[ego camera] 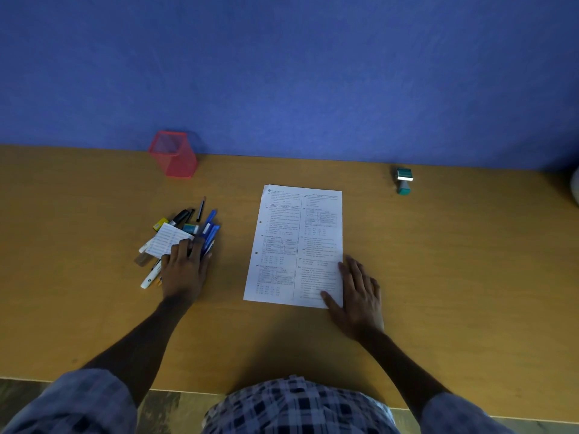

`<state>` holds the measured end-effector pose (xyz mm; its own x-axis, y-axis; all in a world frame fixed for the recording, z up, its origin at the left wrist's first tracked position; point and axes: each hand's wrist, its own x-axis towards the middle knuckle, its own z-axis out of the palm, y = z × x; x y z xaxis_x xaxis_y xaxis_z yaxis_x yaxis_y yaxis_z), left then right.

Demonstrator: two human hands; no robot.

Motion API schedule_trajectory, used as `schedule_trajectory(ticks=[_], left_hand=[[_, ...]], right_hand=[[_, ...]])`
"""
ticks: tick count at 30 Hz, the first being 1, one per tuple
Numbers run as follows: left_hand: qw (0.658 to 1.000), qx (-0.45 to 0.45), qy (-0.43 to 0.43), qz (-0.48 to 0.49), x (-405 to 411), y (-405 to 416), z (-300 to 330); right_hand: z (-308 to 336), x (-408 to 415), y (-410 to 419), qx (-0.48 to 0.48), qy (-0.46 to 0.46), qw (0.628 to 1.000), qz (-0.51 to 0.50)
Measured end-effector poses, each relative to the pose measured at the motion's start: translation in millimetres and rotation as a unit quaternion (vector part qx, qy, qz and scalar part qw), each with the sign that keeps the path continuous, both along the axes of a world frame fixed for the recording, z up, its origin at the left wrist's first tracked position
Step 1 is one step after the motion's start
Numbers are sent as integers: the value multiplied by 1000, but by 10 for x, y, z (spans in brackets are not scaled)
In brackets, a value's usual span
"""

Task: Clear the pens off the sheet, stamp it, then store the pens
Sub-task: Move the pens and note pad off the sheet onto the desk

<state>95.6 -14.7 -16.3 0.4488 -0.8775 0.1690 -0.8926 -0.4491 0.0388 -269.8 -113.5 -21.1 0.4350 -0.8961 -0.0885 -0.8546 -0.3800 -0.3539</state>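
A printed white sheet (294, 245) lies flat in the middle of the wooden desk, with no pens on it. To its left sits a pile of pens and markers (200, 227) with a small white card (167, 239) on top. My left hand (185, 270) rests palm down on the near side of that pile, fingers spread over the pens. My right hand (357, 292) presses flat on the sheet's near right corner. A teal stamp (404, 181) lies on its side at the far right. A red mesh pen holder (174, 155) stands at the back left, empty as far as I can see.
The wooden desk (438, 261) runs against a blue wall (282, 73). Its near edge is close to my body, with floor below. A pale object (575, 186) shows at the right frame edge.
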Motion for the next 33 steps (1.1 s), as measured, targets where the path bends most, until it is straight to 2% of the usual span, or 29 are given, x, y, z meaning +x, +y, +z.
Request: schedule_trajectory(ticks=[8,11,16,26,33], left_hand=[[999,-26,39,-19,-155,-158,49],[993,-35,89,-64,-273,-370,53],[976,18,142,-164,-552,-652,-3],[970,80,143,-179,-667,-882,-153],[973,64,141,-172,-683,-862,-199]], right_hand=[[-29,-18,-23,-4,-8,1000,7],[-28,-34,-32,0,-14,1000,9],[-48,-48,-50,9,-43,999,11],[55,-64,-220,12,-119,993,-19],[90,-191,-815,15,-222,967,-125]])
